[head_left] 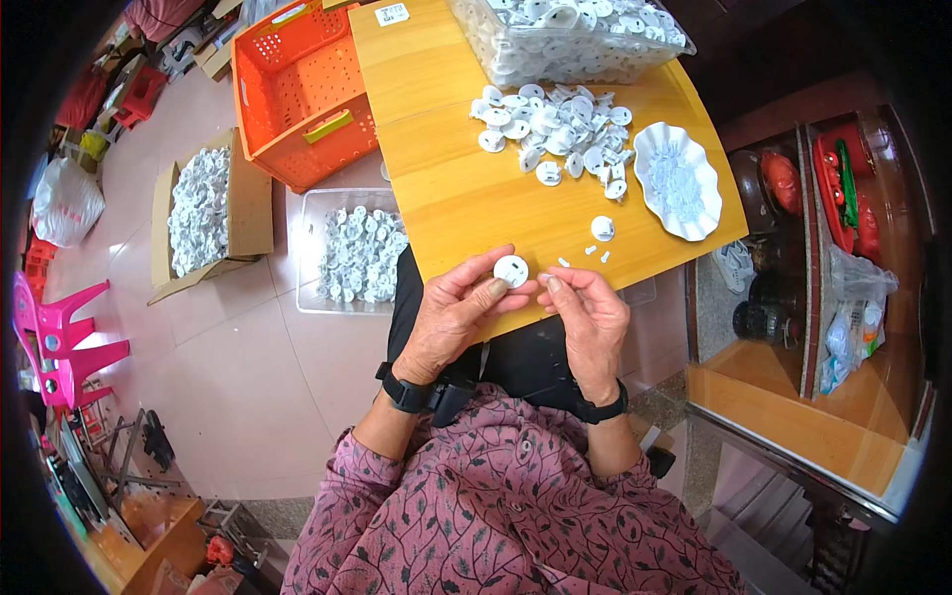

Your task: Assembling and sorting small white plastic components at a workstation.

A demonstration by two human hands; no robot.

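My left hand [448, 315] pinches a white round plastic disc [511, 271] between thumb and fingers, its slotted face turned up. Close beside it, my right hand [593, 322] has thumb and forefinger pressed together; whatever is between them is too small to make out. Just beyond my hands, several tiny white pegs [589, 250] and a single white disc piece [602, 228] lie on the yellow wooden table [446, 203]. A heap of similar white pieces [560, 129] spreads farther back. To its right stands a white scalloped dish [710, 193] of small translucent bits.
A clear bin [595, 65] full of white pieces stands at the table's far end. On the floor to the left are an orange crate [312, 149], a cardboard box [253, 213], a clear tub [309, 253] and a pink stool [74, 332]. A shelf unit [793, 407] borders the right.
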